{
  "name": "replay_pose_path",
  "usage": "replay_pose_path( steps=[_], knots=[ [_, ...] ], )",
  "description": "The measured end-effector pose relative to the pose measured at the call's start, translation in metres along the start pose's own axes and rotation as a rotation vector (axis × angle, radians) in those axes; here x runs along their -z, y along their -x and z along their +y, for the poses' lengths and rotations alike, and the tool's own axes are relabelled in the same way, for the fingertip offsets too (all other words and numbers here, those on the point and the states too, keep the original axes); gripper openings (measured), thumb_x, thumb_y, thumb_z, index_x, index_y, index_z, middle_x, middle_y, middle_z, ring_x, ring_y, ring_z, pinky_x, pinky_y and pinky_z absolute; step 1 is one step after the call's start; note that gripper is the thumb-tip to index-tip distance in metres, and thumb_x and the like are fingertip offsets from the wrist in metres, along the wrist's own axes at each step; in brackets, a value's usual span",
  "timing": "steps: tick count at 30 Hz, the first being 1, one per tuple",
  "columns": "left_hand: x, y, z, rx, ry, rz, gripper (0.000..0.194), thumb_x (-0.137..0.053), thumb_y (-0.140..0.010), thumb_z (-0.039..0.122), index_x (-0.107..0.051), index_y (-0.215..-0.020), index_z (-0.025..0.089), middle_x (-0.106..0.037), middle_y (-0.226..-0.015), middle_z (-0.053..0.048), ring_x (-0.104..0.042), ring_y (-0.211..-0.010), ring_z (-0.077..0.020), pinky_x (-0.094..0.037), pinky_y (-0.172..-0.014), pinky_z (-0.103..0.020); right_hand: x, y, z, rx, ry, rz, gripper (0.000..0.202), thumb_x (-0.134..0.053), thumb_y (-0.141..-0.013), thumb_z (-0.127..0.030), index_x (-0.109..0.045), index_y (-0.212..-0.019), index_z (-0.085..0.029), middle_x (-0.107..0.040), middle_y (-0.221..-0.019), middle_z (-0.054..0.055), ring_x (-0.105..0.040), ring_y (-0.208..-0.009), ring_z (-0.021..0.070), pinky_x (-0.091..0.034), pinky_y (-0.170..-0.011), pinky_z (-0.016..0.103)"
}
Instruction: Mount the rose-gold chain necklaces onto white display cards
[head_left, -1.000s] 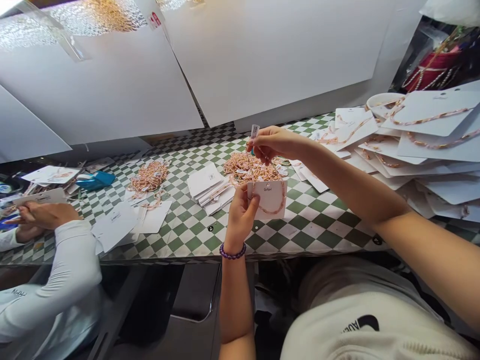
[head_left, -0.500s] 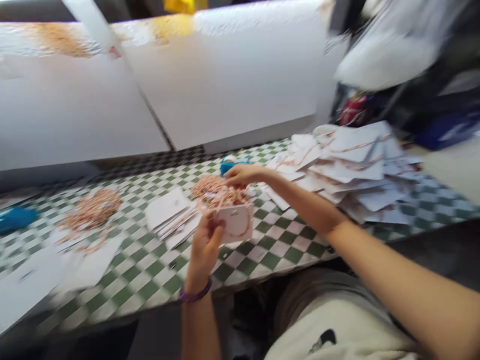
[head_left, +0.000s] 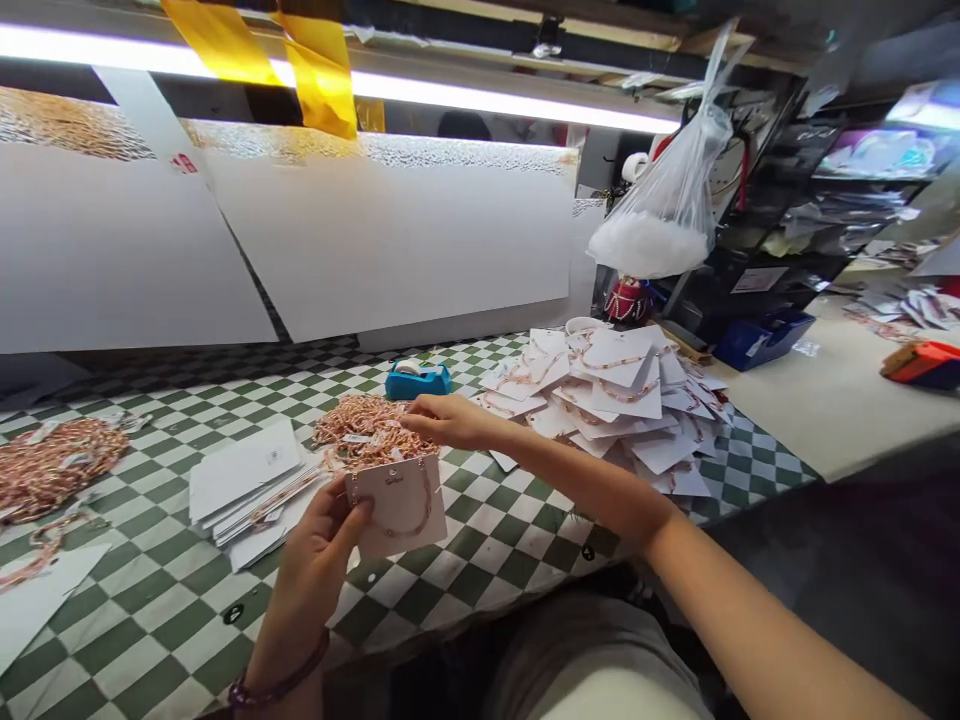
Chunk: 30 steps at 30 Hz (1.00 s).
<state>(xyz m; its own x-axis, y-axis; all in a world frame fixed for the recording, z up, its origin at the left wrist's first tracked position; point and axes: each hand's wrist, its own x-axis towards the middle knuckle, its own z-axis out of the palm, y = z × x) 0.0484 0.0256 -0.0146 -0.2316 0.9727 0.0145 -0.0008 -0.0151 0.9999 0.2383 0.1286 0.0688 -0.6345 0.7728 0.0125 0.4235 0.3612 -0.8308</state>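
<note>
My left hand [head_left: 319,545] pinches a white jewelry card [head_left: 405,510] at its left edge, thumb in front. A beaded chain necklace [head_left: 422,520] hangs in a curve on the card's face. Just behind the card lies a heap of pink-gold beaded chains [head_left: 360,425]. At this heap's right side is my right hand [head_left: 446,420], its fingers curled together; anything between the fingertips is hidden or too small to make out. A blue tape dispenser [head_left: 418,381] stands behind the heap. Left of the card is a stack of white cards [head_left: 251,480].
Carded necklaces [head_left: 619,385] form a large overlapping pile on the right. Another heap of chains [head_left: 60,460] and a loose card [head_left: 52,600] lie at the left. A clear plastic bag [head_left: 660,235] hangs above the back right. White panels [head_left: 420,230] border the checkered table [head_left: 495,570].
The view has swung right and upward, bringing the lamp and shelves into sight. My left hand keeps hold of the card, and my right hand stays by the chain heap.
</note>
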Motion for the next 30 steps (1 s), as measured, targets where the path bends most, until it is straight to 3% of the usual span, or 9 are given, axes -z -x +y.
replay_pose_path(
  steps=[4,7,11,16,23,30],
  knots=[
    [-0.003,0.002,0.004,0.127,0.146,0.003,0.076,-0.088,-0.053,0.055,-0.062,-0.114,0.018,-0.073,-0.101,-0.008,-0.067,-0.089,-0.0206,-0.056,-0.066,-0.022,-0.017,0.037,0.022,-0.065,-0.244,-0.078,0.033,-0.045,-0.099,-0.049,-0.05,-0.096,-0.017,-0.058,-0.078,0.0,-0.054,-0.064,0.0101,-0.043,-0.056,0.021],
    [-0.012,0.007,0.009,0.113,0.182,-0.027,0.074,-0.088,-0.052,0.058,-0.064,-0.108,0.017,-0.073,-0.098,-0.007,-0.067,-0.084,-0.0197,-0.056,-0.063,-0.023,-0.038,0.054,0.039,-0.04,-0.421,-0.118,0.04,-0.054,-0.093,-0.053,-0.048,-0.11,-0.017,-0.06,-0.087,0.002,-0.058,-0.073,0.0117,-0.046,-0.059,0.021],
    [-0.024,0.014,0.007,0.046,0.155,-0.145,0.061,-0.081,-0.066,0.06,-0.066,-0.106,0.017,-0.072,-0.096,-0.007,-0.067,-0.083,-0.0195,-0.056,-0.065,-0.024,-0.055,0.061,0.052,0.042,-0.551,0.033,0.048,-0.066,-0.083,-0.055,-0.052,-0.109,-0.017,-0.061,-0.103,0.005,-0.059,-0.092,0.0154,-0.05,-0.076,0.026],
    [-0.024,0.017,-0.003,-0.074,0.115,-0.155,0.058,-0.073,-0.076,0.059,-0.067,-0.116,0.017,-0.071,-0.109,-0.01,-0.067,-0.09,-0.0204,-0.056,-0.069,-0.026,-0.055,0.066,0.058,-0.004,-0.572,0.091,0.041,-0.065,-0.085,-0.052,-0.055,-0.103,-0.017,-0.062,-0.1,0.006,-0.059,-0.094,0.0171,-0.052,-0.08,0.029],
    [-0.016,0.008,-0.013,-0.207,-0.065,-0.101,0.05,-0.066,-0.084,0.057,-0.072,-0.115,0.018,-0.071,-0.109,-0.011,-0.064,-0.091,-0.0185,-0.053,-0.07,-0.024,-0.057,0.07,0.06,0.006,-0.553,0.156,0.037,-0.066,-0.084,-0.046,-0.057,-0.105,-0.017,-0.064,-0.101,0.006,-0.061,-0.093,0.017,-0.053,-0.082,0.031],
    [-0.016,0.006,-0.018,-0.195,0.007,-0.04,0.046,-0.07,-0.083,0.053,-0.073,-0.111,0.016,-0.073,-0.103,-0.008,-0.064,-0.074,-0.0114,-0.055,-0.065,-0.022,-0.066,0.069,0.064,-0.045,-0.624,0.276,0.041,-0.073,-0.078,-0.047,-0.06,-0.103,-0.018,-0.068,-0.098,0.005,-0.063,-0.091,0.0169,-0.055,-0.079,0.03]
  ],
)
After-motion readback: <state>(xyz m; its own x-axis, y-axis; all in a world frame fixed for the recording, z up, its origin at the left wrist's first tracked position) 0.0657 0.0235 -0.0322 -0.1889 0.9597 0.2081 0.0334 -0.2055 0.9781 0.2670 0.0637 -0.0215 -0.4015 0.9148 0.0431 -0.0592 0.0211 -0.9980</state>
